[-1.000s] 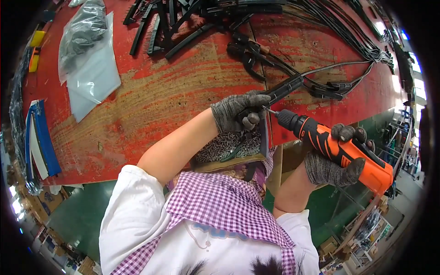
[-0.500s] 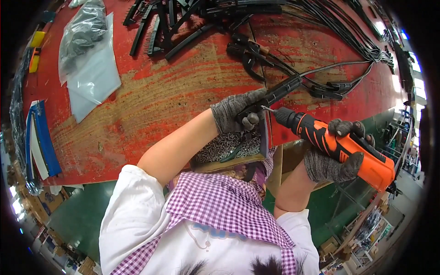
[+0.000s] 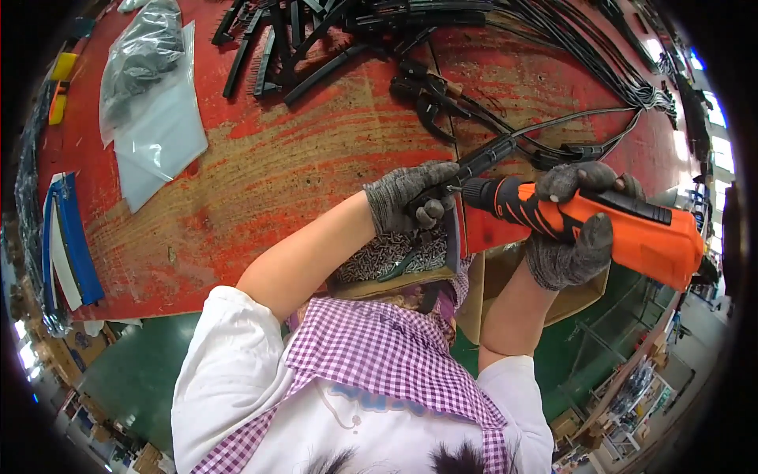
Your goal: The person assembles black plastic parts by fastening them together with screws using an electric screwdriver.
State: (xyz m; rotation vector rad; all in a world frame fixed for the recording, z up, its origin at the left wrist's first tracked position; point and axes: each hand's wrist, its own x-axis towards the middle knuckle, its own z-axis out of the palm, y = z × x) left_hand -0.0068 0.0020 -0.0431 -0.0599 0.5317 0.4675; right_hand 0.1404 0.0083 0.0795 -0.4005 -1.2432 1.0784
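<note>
My left hand, in a grey knit glove, is closed round a long black plastic part with a cable running from its far end. My right hand, gloved alike, grips an orange and black cordless screwdriver held nearly level. The tool's bit meets the black part beside my left fingertips; whether a screw sits on the bit is too small to tell. Below my left hand, a box of small screws stands at the table's near edge, with a dark green slim tool lying on the screws.
On the worn red table lie a pile of black plastic parts and a bundle of black cables. Clear plastic bags lie far left, a blue and white strip near left. An open cardboard box stands below my right forearm.
The screwdriver has come closer to the black part and turned more level, its rear end swinging up and right. My right hand moved up with it; my left hand stays almost still.
</note>
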